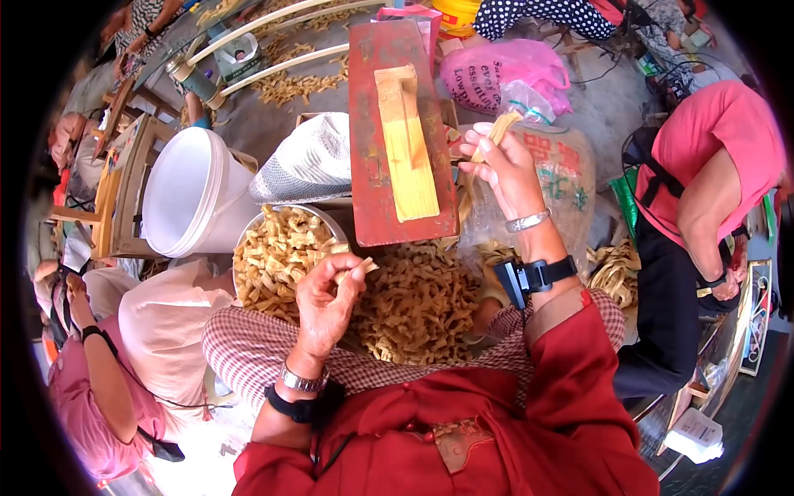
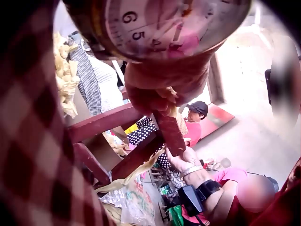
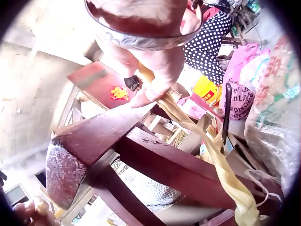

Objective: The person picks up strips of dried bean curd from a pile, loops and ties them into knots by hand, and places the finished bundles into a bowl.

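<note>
Hands (image 1: 327, 302) (image 1: 509, 169) with strips (image 1: 496, 132) beside bench (image 1: 368, 124) edge

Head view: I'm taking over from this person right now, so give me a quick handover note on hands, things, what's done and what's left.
The left hand pinches a short tan piece over the pile.
The right hand pinches a long strip, raised beside the red bench.
The bench stands ahead with a yellow block on top.
Done: many short pieces are heaped in the bowl and in the pile beside it.
Left, probably: the strip in hand, plus a bundle of long strips to the right, by the sack.
</note>
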A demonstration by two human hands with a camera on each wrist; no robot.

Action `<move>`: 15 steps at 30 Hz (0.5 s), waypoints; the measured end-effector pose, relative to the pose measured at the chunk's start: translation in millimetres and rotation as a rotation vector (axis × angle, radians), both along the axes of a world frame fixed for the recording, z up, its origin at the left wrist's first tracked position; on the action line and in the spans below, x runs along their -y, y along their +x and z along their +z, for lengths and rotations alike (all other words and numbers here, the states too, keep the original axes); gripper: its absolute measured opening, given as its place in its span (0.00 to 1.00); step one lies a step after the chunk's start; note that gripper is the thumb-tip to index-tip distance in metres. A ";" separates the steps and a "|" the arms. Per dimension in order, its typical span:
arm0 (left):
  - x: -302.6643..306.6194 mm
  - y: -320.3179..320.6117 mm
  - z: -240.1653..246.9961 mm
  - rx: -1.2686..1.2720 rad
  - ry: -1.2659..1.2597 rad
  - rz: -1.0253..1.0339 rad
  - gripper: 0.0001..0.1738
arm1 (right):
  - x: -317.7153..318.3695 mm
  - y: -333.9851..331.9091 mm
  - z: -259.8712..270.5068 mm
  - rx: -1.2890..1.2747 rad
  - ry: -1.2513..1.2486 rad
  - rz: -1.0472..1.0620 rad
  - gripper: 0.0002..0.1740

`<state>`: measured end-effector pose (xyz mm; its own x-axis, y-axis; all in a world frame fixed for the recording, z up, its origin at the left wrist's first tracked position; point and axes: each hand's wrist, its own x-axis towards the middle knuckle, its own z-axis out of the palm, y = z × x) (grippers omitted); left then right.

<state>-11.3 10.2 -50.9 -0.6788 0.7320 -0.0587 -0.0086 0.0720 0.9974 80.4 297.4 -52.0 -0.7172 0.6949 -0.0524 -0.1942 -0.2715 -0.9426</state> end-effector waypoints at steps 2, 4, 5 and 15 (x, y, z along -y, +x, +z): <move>7.4 2.9 -12.7 0.108 0.018 0.017 0.06 | 5.7 8.3 1.5 -0.062 -0.015 0.014 0.20; 9.7 5.3 -13.4 0.129 -0.101 -0.004 0.05 | 15.3 16.8 9.3 -0.066 -0.018 0.016 0.20; 11.7 6.2 -18.7 0.094 -0.216 -0.081 0.07 | 20.7 21.0 12.1 -0.065 -0.020 0.018 0.21; -12.0 44.0 -24.5 0.907 -0.188 -0.420 0.28 | 127.7 80.4 37.8 0.083 0.079 0.293 0.09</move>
